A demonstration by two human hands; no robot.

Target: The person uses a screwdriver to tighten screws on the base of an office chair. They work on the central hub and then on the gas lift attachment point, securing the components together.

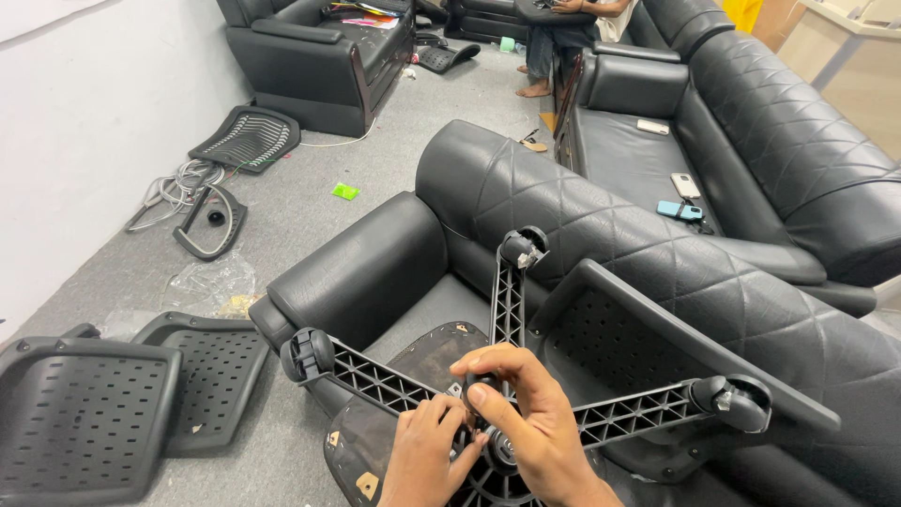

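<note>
While the black ribbed plastic star-shaped chair base (pixel 526 394) lies upturned, its hub is clasped directly beneath both hands: right hand (pixel 530 422) curled round it, left hand (pixel 427 451) pinching alongside.

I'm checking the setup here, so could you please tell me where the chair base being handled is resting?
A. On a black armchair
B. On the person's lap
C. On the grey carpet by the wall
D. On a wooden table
A: the chair base, with a wheel at each visible arm end, lies upside down on the seat of the black armchair, both hands at its hub.
</note>
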